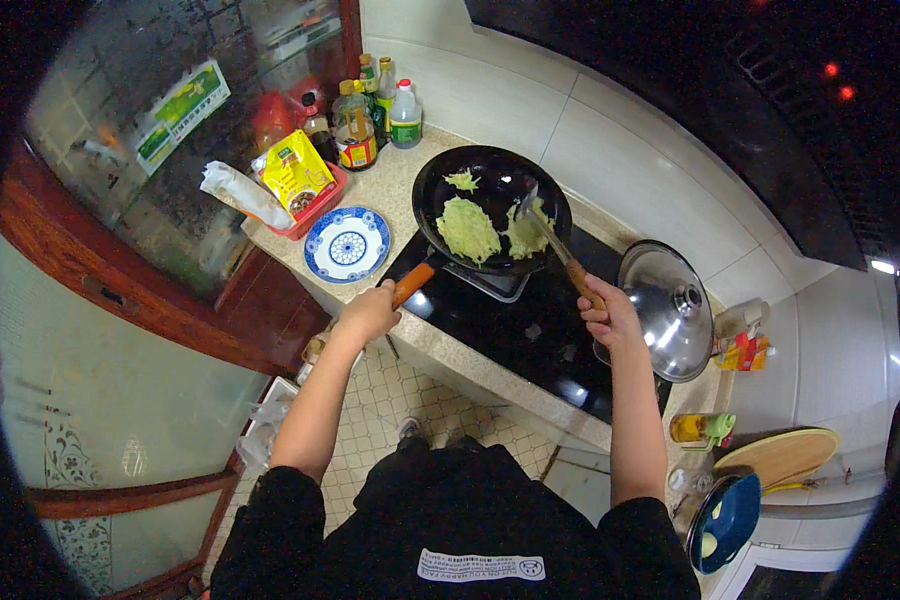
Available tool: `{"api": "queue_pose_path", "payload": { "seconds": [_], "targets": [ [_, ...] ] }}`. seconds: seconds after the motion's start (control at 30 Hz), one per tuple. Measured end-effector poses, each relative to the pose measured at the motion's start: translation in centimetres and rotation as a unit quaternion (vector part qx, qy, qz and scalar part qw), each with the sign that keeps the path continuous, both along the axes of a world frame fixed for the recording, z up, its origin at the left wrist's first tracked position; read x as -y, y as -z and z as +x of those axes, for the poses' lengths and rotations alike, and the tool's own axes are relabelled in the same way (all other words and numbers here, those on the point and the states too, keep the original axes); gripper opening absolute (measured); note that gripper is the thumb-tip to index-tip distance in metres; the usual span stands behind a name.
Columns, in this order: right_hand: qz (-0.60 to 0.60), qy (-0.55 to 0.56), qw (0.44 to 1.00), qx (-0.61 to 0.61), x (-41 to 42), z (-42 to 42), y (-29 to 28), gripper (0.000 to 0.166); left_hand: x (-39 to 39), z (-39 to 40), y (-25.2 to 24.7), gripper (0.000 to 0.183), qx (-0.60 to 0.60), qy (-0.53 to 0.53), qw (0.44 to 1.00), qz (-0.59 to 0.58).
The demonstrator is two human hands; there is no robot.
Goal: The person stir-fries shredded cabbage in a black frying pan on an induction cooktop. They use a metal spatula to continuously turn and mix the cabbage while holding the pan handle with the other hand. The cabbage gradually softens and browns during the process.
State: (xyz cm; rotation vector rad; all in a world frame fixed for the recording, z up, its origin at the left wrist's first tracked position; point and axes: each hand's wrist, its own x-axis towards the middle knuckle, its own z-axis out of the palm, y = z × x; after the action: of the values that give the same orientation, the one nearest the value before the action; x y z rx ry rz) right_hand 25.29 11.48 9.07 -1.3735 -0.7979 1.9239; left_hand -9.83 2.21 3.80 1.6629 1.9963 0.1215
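Observation:
My left hand (pixel 367 313) is closed around the orange-brown handle (pixel 414 285) of a black wok (pixel 436 161) on the cooktop. In my right hand (pixel 612 313) is a metal spatula (pixel 555 238) with a wooden grip, its blade reaching into the wok's right side. The blade touches or overlaps a pale green shredded-vegetable pancake (pixel 526 234) there; the exact contact is hard to see. A larger green pancake (pixel 468 231) lies left of it in the wok. A small shredded piece (pixel 463 180) sits higher on the wok wall.
A blue-and-white plate (pixel 347 246) lies left of the wok, beside a red basket (pixel 322 206) holding a yellow packet (pixel 297 174). Several sauce bottles (pixel 356 135) stand behind. Right of the black cooktop (pixel 525 330) are a domed lid (pixel 664 315), an oil pot (pixel 694 427) and a blue bowl (pixel 736 517).

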Motion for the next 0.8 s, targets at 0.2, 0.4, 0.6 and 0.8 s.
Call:
{"api": "queue_pose_path", "payload": {
  "seconds": [0.2, 0.4, 0.6, 0.8],
  "targets": [
    [0.387, -0.160, 0.773, 0.477, 0.1, -0.6, -0.4, 0.028, 0.0, 0.1, 0.0, 0.036, 0.000, -0.005, 1.000, -0.010],
    [0.337, -0.262, 0.631, 0.648, 1.9, -4.0, -3.8, 0.025, -0.2, -0.2, 0.7, 0.037, -0.005, 0.000, 1.000, -0.010],
    [0.379, -0.220, 0.640, 0.632, -0.5, -5.3, -1.5, 0.024, -0.1, 0.1, 0.4, 0.036, -0.004, 0.000, 1.000, 0.010],
    [0.403, -0.173, 0.643, 0.628, 0.4, -5.1, -0.5, 0.021, 0.8, 1.1, -0.3, 0.039, 0.015, -0.013, 1.000, 0.011]
  ]
}}
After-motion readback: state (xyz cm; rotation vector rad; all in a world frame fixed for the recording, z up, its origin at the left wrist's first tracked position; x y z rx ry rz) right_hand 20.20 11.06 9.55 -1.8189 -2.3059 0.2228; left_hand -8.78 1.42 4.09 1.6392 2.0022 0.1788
